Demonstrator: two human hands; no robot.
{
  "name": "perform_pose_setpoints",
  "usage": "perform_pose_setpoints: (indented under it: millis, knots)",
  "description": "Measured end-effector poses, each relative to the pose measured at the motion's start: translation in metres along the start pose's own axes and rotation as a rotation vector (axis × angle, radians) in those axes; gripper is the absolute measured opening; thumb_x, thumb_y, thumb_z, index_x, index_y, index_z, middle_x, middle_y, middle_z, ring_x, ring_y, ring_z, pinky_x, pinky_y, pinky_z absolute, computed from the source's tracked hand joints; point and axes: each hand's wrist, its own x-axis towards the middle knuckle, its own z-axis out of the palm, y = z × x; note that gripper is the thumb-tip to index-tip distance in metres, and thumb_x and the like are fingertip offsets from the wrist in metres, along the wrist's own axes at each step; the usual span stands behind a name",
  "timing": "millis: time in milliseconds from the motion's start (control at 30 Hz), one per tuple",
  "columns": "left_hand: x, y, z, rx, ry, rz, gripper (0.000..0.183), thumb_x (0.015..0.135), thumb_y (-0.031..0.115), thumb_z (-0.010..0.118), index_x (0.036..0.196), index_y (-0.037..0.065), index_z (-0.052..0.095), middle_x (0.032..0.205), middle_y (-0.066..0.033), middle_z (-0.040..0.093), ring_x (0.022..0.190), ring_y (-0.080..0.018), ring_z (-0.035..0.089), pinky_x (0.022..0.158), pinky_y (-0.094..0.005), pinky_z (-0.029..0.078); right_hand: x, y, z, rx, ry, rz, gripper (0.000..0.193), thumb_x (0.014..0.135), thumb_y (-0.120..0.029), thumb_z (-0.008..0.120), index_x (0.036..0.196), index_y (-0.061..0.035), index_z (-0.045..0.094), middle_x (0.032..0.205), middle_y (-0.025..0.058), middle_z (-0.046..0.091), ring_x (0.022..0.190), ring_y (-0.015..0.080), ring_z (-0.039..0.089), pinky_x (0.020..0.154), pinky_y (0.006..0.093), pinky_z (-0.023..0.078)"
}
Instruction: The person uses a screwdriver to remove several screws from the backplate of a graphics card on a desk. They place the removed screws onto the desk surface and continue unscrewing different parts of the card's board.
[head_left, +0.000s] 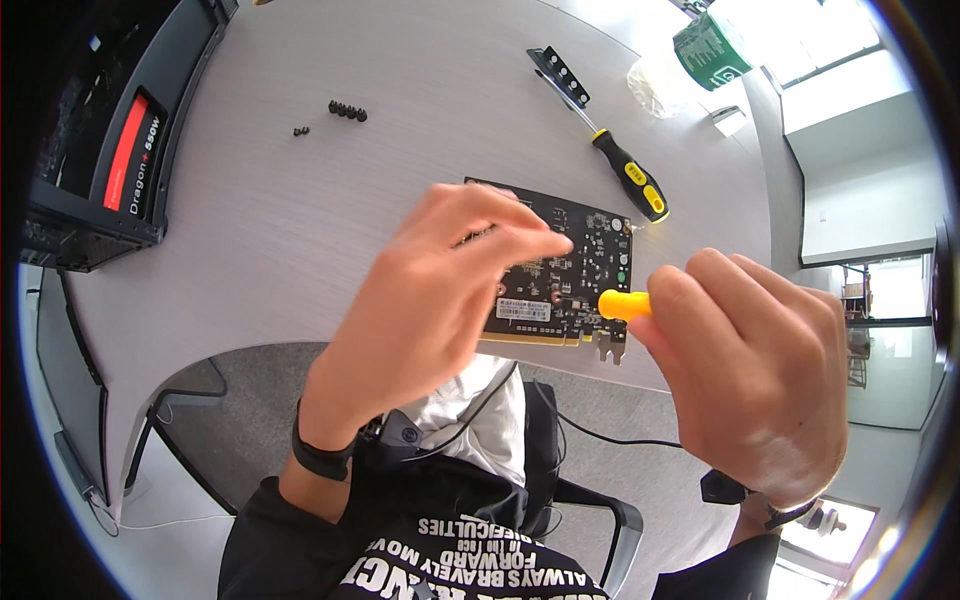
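Observation:
A black graphics card lies circuit side up near the table's front edge, its gold contacts toward me. Over its left half hovers my left hand, thumb and forefinger brought together above the board; anything tiny between them cannot be made out. At the card's right end, my right hand is wrapped around a yellow rounded handle, whose blunt end points left over the board. The rest of that tool is hidden in the fist. Beyond the card rests a black-and-yellow screwdriver, its shaft tip by a black slotted bracket.
Several black screws stand in a row on the grey table, with two small ones beside them. At left is an open computer case holding a power supply. A green container and clear plastic wrapping are at the far right.

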Motion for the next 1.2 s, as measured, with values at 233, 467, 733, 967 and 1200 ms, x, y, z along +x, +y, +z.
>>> perform_pose_setpoints:
  millis: [233,467,733,967,1200]
  knots:
    - [-0.009,-0.022,-0.012,0.007,0.003,-0.101,0.05,0.088,0.025,0.077,0.134,0.006,0.067,0.15,-0.0159,0.05,0.144,-0.0372,0.044,0.117,-0.0493,0.038,0.001,0.001,0.006,-0.073,-0.147,-0.057,0.028,0.072,-0.01,0.085,0.089,-0.0001,0.066,0.073,0.0022,0.049,0.059,0.0118,0.054,0.043,0.0305,0.042]
    - [-0.013,-0.033,-0.012,-0.014,-0.117,-0.114,0.097,0.078,0.061,0.083,0.153,0.008,0.049,0.165,-0.0262,0.029,0.149,-0.0434,0.036,0.119,-0.0533,0.032,0.021,0.0,-0.006,-0.113,-0.256,-0.212,0.028,0.07,-0.003,0.081,0.094,0.0065,0.07,0.068,0.0001,0.048,0.056,0.0092,0.048,0.042,0.0255,0.037]
    - [-0.01,-0.027,-0.013,0.03,-0.199,-0.101,0.101,0.076,0.066,0.081,0.155,0.014,0.046,0.166,-0.0273,0.024,0.147,-0.0486,0.035,0.118,-0.0567,0.035,0.027,0.009,-0.012,-0.157,-0.39,-0.299,0.026,0.073,-0.001,0.08,0.095,0.0086,0.072,0.067,0.0008,0.051,0.054,0.007,0.047,0.04,0.024,0.035]
    - [-0.009,-0.032,-0.009,0.033,-0.246,-0.068,0.096,0.08,0.066,0.076,0.155,0.014,0.046,0.165,-0.0289,0.023,0.146,-0.0496,0.034,0.117,-0.0574,0.035,0.043,-0.001,-0.013,-0.199,-0.431,-0.274,0.022,0.072,0.001,0.077,0.091,0.0073,0.069,0.068,0.0006,0.049,0.055,0.0073,0.046,0.041,0.0246,0.034]
    - [-0.012,-0.031,-0.011,0.053,-0.257,-0.109,0.093,0.081,0.058,0.079,0.155,0.013,0.046,0.162,-0.0285,0.026,0.146,-0.0493,0.034,0.117,-0.0564,0.035,0.035,-0.001,-0.006,-0.272,-0.475,-0.3,0.024,0.069,0.001,0.074,0.091,0.0071,0.069,0.066,0.0005,0.047,0.054,0.0088,0.046,0.042,0.0252,0.032]
